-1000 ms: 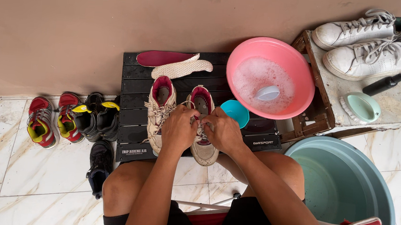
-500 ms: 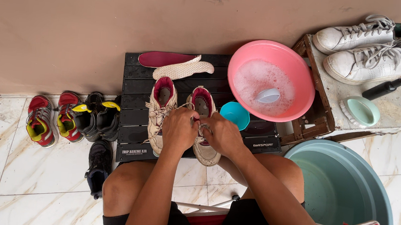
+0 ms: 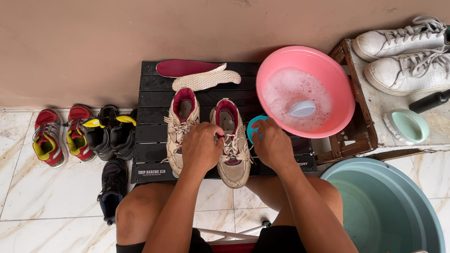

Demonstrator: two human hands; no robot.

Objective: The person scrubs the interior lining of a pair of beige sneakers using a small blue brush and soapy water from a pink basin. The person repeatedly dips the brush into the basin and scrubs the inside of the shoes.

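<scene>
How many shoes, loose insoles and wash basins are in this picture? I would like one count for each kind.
Shoes: 9 (beige pair, white pair, red pair, black-and-yellow pair, one dark shoe)
Insoles: 2 (maroon insole, beige insole)
Basins: 2 (pink basin, teal basin)
Total: 13

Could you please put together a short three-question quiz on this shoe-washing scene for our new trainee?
1. True or false: the pink basin holds soapy water.
2. Which shoe does the left hand rest on: A, a white sneaker on the crate; B, the right-hand beige sneaker on the black slatted table; C, a red and yellow shoe on the floor?
3. What lies behind the beige pair by the wall?

Key: 1 true. 2 B. 3 Two insoles, one dark red and one beige.
</scene>
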